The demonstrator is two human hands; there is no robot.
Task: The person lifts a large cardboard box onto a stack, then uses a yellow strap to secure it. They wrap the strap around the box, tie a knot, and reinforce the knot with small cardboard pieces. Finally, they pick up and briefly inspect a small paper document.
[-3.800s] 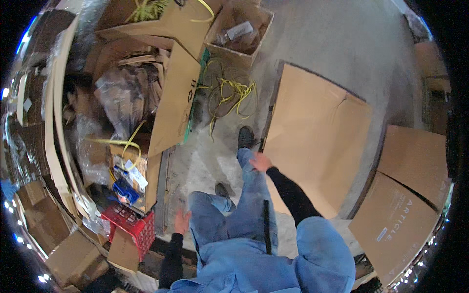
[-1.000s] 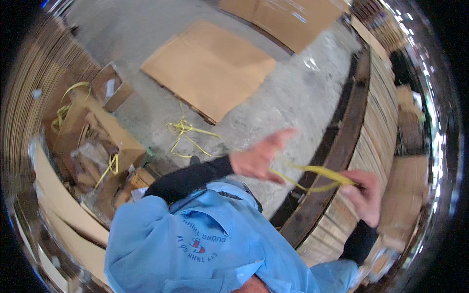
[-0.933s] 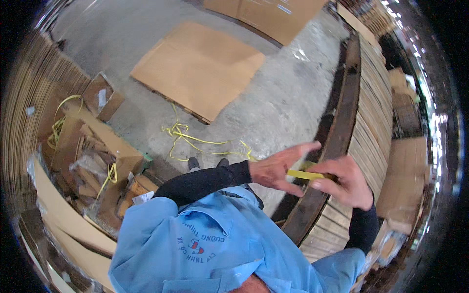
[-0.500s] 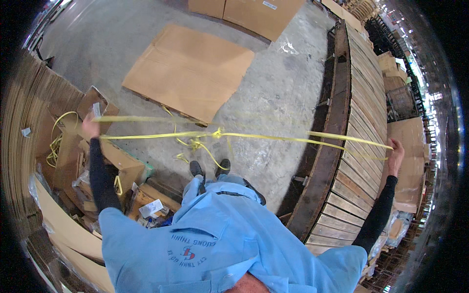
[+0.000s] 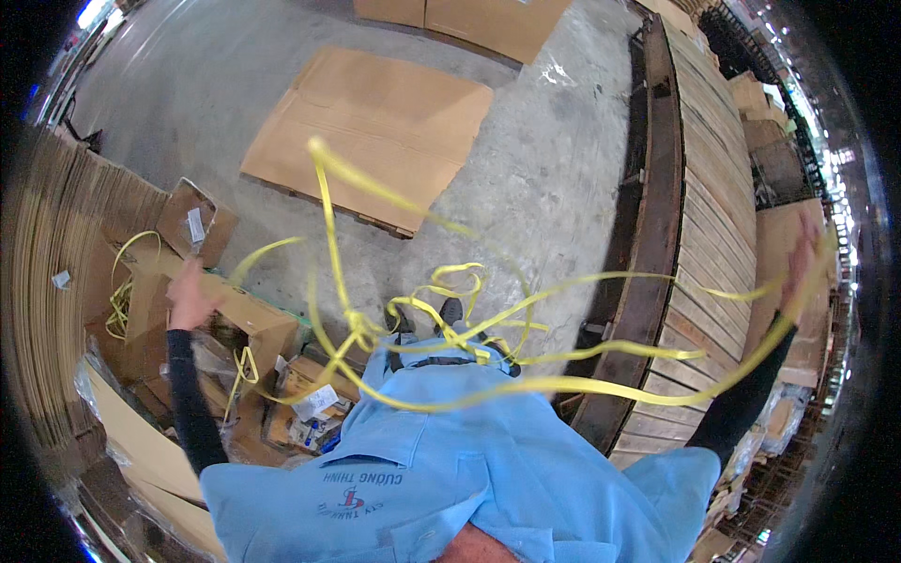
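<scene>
A tangle of yellow strapping band [image 5: 582,383] hangs slack and looping in front of my body, with a knot near its middle and loose ends fanning out. My left hand [image 5: 190,296] is out to the left above the cardboard boxes, fingers apart, with no strap visible in it. Far to the right, my right hand [image 5: 801,258] is raised with its blurred fingers stretched out. One long stretch of the strap sweeps up across the right forearm and beside that hand, but no grip on it shows.
A flat cardboard sheet [image 5: 375,131] lies ahead on the concrete floor [image 5: 554,178]. Stacked cardboard [image 5: 56,216] and an open box [image 5: 192,225] stand left, near a coil of yellow strap [image 5: 119,310]. A slatted wooden conveyor [image 5: 709,188] runs along the right; large cartons [image 5: 488,26] stand beyond.
The strap, stretched taut between both hands before, has gone slack and flies in loops toward my body. Both hands have let go; the left moved down slightly, the right outward and up.
</scene>
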